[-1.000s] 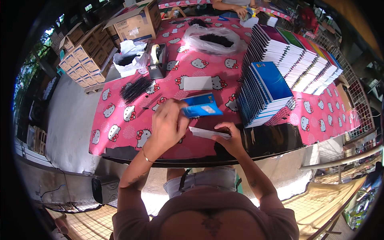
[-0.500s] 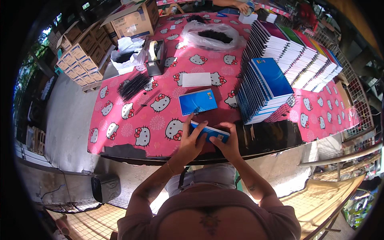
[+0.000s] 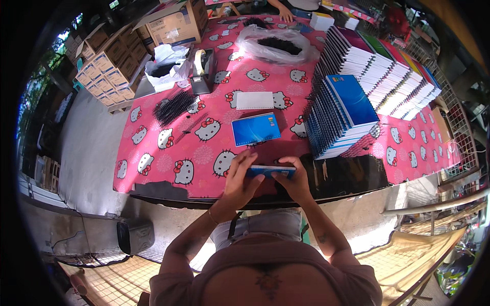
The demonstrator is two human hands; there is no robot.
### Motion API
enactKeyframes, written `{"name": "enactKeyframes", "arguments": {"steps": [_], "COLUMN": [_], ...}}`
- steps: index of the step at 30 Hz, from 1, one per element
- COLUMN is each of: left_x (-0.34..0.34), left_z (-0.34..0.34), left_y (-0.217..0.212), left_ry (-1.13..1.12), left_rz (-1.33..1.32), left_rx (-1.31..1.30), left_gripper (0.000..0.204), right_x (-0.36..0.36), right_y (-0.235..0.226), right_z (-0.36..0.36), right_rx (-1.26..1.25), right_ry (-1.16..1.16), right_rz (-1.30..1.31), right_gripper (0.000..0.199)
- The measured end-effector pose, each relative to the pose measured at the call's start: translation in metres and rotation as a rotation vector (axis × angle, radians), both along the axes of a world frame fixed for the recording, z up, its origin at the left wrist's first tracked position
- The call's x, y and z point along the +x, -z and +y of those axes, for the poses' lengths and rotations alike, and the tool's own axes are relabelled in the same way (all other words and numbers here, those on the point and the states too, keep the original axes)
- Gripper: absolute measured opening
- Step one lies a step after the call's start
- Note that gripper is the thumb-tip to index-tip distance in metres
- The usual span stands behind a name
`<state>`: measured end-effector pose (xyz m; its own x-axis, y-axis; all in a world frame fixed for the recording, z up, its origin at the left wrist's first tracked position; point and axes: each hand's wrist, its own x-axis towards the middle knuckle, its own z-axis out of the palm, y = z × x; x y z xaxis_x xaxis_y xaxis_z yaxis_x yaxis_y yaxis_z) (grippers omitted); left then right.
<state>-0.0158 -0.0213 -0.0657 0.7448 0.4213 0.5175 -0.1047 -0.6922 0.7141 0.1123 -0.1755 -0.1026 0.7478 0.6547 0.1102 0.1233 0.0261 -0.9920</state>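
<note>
Near the front edge of the table I hold a small blue-covered pad of pages (image 3: 269, 170) on edge between both hands. My left hand (image 3: 239, 178) grips its left end, thumb on the near face and fingers behind. My right hand (image 3: 296, 181) closes on the right end, thumb pressed against the blue cover. Just beyond lies another blue-covered pad (image 3: 256, 129), flat, with punched holes along its near edge. Behind that rests a white punched sheet or pad (image 3: 254, 100).
Stacked blue spiral notebooks (image 3: 352, 102) stand at right, with more coloured stacks (image 3: 393, 76) behind. Black binding coils (image 3: 174, 107) lie at left near a tape dispenser (image 3: 202, 74). A plastic bag of coils (image 3: 275, 45) sits farther back. A co-worker's hand (image 3: 286, 14) rests at the far edge.
The pad in my hands has tipped more upright, so less of its cover shows. My left fingers have lifted and spread slightly. The co-worker's hand has shifted left, away from the white stack.
</note>
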Motion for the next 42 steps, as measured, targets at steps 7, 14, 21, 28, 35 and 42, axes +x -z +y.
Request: {"name": "enactKeyframes", "arguments": {"steps": [7,14,21,28,35,42], "left_x": [0.020,0.014,-0.034,-0.028,-0.016,-0.007], "left_z": [0.191,0.118,0.050,0.054,0.061,0.068], "left_y": [0.039,-0.016,-0.033,-0.020,-0.020,-0.042], "left_ry": [-0.582,-0.215,0.014,-0.019,0.084,0.231], "left_rz": [0.236,0.067,0.130,0.116,0.122,0.395], "left_rx": [0.552,0.197,-0.035,-0.028,0.015,0.224], "left_gripper": [0.036,0.024,0.015,0.013,0.017,0.037], "right_x": [0.003,0.012,0.010,0.010,0.012,0.009], "right_y": [-0.005,-0.008,-0.008,-0.010,-0.005,-0.007], "right_z": [0.005,0.006,0.007,0.008,0.007,0.000], "right_rx": [0.068,-0.050,-0.083,-0.052,-0.026,-0.012], "right_ry": [-0.139,-0.150,-0.146,-0.147,-0.160,-0.138], "right_rz": [-0.035,-0.021,-0.031,-0.076,-0.078,-0.105], "right_gripper": [0.023,0.025,0.025,0.024,0.022,0.024]}}
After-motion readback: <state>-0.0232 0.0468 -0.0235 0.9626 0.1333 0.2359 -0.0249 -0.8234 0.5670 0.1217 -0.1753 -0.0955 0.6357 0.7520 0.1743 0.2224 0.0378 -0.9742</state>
